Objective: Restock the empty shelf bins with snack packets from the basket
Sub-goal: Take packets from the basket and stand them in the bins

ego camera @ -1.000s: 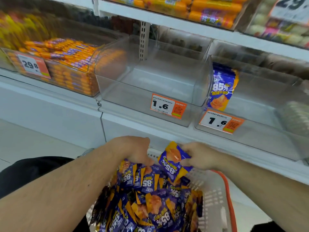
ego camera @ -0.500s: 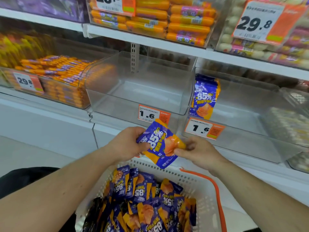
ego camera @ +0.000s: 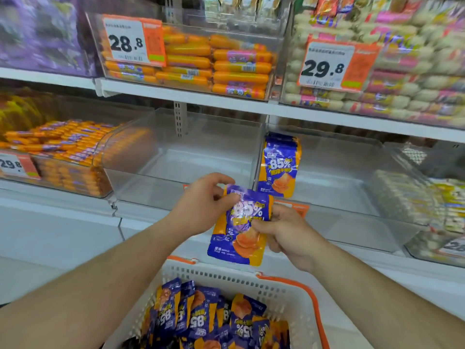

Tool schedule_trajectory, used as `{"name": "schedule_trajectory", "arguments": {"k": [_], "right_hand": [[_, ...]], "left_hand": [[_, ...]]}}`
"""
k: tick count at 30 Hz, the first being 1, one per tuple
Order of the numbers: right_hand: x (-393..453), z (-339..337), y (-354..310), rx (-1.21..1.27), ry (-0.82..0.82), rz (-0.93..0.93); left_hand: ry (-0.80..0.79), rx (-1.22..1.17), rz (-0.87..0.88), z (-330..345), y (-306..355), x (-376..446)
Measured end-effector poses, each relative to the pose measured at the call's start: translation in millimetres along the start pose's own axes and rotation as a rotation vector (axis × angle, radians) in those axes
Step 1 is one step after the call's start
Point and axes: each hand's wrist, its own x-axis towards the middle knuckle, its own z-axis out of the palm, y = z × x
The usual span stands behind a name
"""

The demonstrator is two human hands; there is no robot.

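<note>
1. The white basket [ego camera: 284, 293] with orange handles sits nearest, heaped with purple-and-orange snack packets [ego camera: 201, 321], too overlapped to count.
2. Above its far rim, one packet [ego camera: 240, 227] hangs upright between both hands: the left hand [ego camera: 203, 207] pinches its top left corner, and the right hand [ego camera: 286, 230] grips its right edge with curled fingers.
3. Beyond are two clear shelf bins: the middle bin [ego camera: 181, 157] holds nothing, and the right bin [ego camera: 339, 177] has one standing packet [ego camera: 279, 165] against its left wall, with bare floor beside it.
</note>
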Motion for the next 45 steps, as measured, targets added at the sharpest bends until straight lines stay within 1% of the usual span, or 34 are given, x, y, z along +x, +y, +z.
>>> {"name": "schedule_trajectory", "arguments": {"k": [2, 3, 4, 5, 6, 7, 8, 9, 10, 11, 12, 14, 16, 19, 23, 31, 36, 41, 45], "right_hand": [[2.0, -15.9, -10.6, 0.086, 0.013, 0.053], [2.1, -24.9, -17.9, 0.14, 0.031, 0.073], [0.8, -33.8, -27.2, 0.198, 0.041, 0.089], [0.8, -44.5, -35.4, 0.254, 0.067, 0.109], [1.0, -54.6, -43.7, 0.306, 0.108, 0.125], [2.1, -64.9, -52.2, 0.344, 0.159, 0.131], [8.0, -75.6, -55.3, 0.361, 0.211, 0.14], [13.6, -84.0, -59.3, 0.366, 0.248, 0.146], [21.2, -90.6, -61.8, 0.355, 0.288, 0.154], [29.9, -96.1, -63.9, 0.328, 0.332, 0.153], [37.5, -99.8, -66.3, 0.275, 0.38, 0.142], [51.8, -103.7, -70.8, 0.097, 0.472, 0.091], [64.4, -101.2, -71.3, -0.112, 0.519, 0.02], [80.0, -94.3, -64.6, -0.252, 0.467, 0.008], [101.5, -88.5, -48.0, -0.324, 0.399, 0.048], [119.0, -88.6, -39.9, -0.487, 0.501, 0.046], [117.9, -87.3, -39.2, -0.448, 0.524, 0.075], [113.5, -87.4, -39.1, -0.405, 0.509, 0.111], [102.0, -85.6, -45.8, -0.436, 0.521, 0.116]], "left_hand": [[0.112, -0.154, 0.004, 10.2, 8.3, 15.5], [0.163, -0.193, 0.001, 14.8, 9.3, 23.3], [0.198, -0.15, 0.013, 17.9, 8.7, 30.4], [0.198, -0.041, 0.03, 20.5, 6.3, 37.2], [0.154, 0.091, 0.04, 23.1, 4.0, 41.3], [0.074, 0.257, 0.046, 26.5, 2.2, 42.4], [-0.009, 0.467, 0.06, 31.0, 0.3, 41.7], [-0.053, 0.701, 0.102, 36.9, -1.8, 40.5], [-0.059, 0.898, 0.153, 41.8, -3.8, 39.1], [-0.041, 1.003, 0.184, 45.2, -5.3, 39.1], [-0.025, 1.039, 0.184, 46.8, -6.3, 40.1], [-0.018, 1.047, 0.182, 46.9, -9.5, 43.3], [-0.015, 1.064, 0.213, 47.1, -10.8, 44.5], [-0.013, 1.096, 0.22, 48.7, -11.6, 44.9], [-0.015, 1.132, 0.202, 50.7, -12.1, 47.0], [0.024, 1.127, 0.226, 52.5, -12.8, 46.7], [0.013, 1.144, 0.206, 53.0, -12.1, 46.8], [0.001, 1.176, 0.186, 52.9, -10.4, 45.9], [-0.033, 1.181, 0.16, 51.8, -7.3, 44.6]]}}
